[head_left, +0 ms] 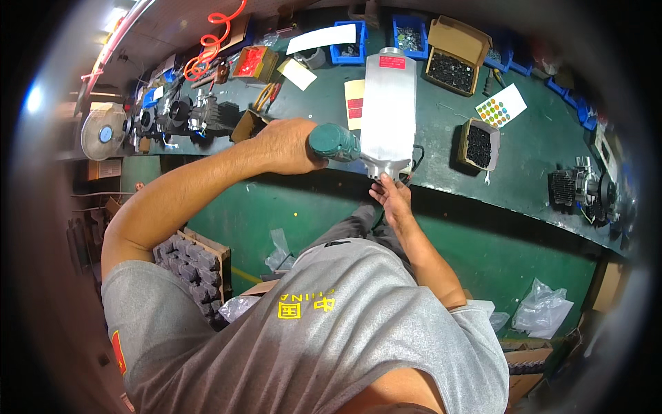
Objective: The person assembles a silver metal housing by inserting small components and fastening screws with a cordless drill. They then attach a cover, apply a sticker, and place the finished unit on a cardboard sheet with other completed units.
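Observation:
A long silver metal housing (389, 103) with a red label lies across the workbench's near edge, its narrower end toward me. My left hand (293, 146) is wrapped around a green power screwdriver (335, 142), whose front end is against or just beside the housing's left side. The handle and the tool's tip are hidden. At the near end of the housing, my right hand (393, 198) grips its collar with the thumb on top and fingers curled below. A black cable (418, 157) sticks out to the right of that end.
Along the green workbench (441, 159) stand an open carton of black parts (452, 69), a smaller box of black screws (479, 145), blue bins (412, 36) and a sticker sheet (501, 105). Motor-like units (207, 114) sit left, another (585, 186) right. An orange coiled hose (207, 52) hangs at the back left.

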{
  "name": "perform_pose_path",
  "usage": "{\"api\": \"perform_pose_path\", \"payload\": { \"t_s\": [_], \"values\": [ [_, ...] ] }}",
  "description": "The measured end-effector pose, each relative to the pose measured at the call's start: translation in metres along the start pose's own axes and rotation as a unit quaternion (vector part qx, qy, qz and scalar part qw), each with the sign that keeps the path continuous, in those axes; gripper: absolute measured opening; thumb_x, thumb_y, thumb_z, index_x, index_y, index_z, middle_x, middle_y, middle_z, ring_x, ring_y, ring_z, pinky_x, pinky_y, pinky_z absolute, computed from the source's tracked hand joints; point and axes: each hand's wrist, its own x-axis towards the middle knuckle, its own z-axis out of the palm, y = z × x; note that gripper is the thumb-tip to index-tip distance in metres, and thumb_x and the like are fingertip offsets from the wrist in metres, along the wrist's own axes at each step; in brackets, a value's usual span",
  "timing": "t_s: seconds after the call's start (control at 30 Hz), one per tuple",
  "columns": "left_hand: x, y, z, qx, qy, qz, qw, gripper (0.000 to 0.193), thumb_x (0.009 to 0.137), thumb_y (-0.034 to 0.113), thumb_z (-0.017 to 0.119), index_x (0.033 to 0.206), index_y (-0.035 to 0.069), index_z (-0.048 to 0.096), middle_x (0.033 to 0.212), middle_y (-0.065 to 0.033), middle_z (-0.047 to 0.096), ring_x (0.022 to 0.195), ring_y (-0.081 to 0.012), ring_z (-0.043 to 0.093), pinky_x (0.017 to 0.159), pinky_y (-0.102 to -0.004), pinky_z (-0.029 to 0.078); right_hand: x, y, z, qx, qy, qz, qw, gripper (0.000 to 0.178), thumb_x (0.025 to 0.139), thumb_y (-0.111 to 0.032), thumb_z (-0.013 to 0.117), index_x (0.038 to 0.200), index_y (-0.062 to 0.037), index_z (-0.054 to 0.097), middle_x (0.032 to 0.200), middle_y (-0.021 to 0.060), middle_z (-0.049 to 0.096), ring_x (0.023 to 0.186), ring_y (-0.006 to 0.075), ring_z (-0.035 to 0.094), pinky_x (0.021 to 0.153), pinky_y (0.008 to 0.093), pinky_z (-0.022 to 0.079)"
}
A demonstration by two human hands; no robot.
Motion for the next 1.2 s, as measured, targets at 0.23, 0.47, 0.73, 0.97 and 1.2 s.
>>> {"api": "perform_pose_path", "payload": {
  "t_s": [0.23,0.47,0.73,0.97,1.2],
  "values": [
    [0.002,-0.011,0.025,-0.093,0.014,-0.023,0.995,0.047,0.078,0.036,0.08,0.116,0.012,0.066,0.108,-0.0186,0.071,0.103,-0.0383,0.068,0.09,-0.0458,0.054,0.008,0.003,-0.009,0.002,-0.016,0.016,1.0,0.033,0.092,-0.024,0.076,0.11,-0.002,0.06,0.104,0.0066,0.065,0.089,0.0196,0.066,0.078,0.0373,0.062],
    [-0.004,-0.01,0.024,-0.08,-0.003,-0.02,0.997,0.052,0.079,0.036,0.08,0.122,0.012,0.064,0.109,-0.0176,0.072,0.104,-0.0376,0.068,0.091,-0.0435,0.054,0.0,0.001,-0.004,-0.018,-0.022,0.019,0.999,0.039,0.092,-0.029,0.077,0.114,-0.0037,0.058,0.107,0.0066,0.065,0.094,0.0194,0.064,0.083,0.0401,0.061],
    [-0.06,-0.031,0.01,-0.117,0.089,-0.029,0.989,0.042,0.077,0.039,0.081,0.107,0.01,0.071,0.1,-0.019,0.072,0.098,-0.0382,0.068,0.086,-0.045,0.055,-0.01,-0.01,-0.003,-0.083,-0.084,0.142,0.983,0.031,0.098,-0.029,0.068,0.114,-0.0022,0.062,0.1,0.0085,0.066,0.091,0.0215,0.066,0.082,0.042,0.061],
    [-0.096,-0.085,0.057,-0.248,0.228,-0.11,0.935,0.041,0.076,0.03,0.085,0.107,0.007,0.072,0.094,-0.0146,0.074,0.088,-0.0313,0.073,0.081,-0.0397,0.058,0.001,-0.05,0.102,-0.467,-0.211,-0.078,0.855,0.016,0.093,-0.005,0.066,0.105,0.0033,0.07,0.084,0.0058,0.071,0.072,0.0109,0.066,0.064,0.0265,0.054],
    [-0.09,-0.149,0.112,-0.401,0.174,-0.137,0.889,0.029,0.078,0.028,0.083,0.096,0.007,0.073,0.084,-0.0162,0.072,0.077,-0.0331,0.071,0.072,-0.04,0.056,0.211,-0.067,0.232,-0.69,-0.029,-0.36,0.627,0.027,0.087,-0.01,0.066,0.111,0.0006,0.071,0.107,0.0213,0.072,0.102,0.0347,0.07,0.089,0.0426,0.056]
  ]
}}
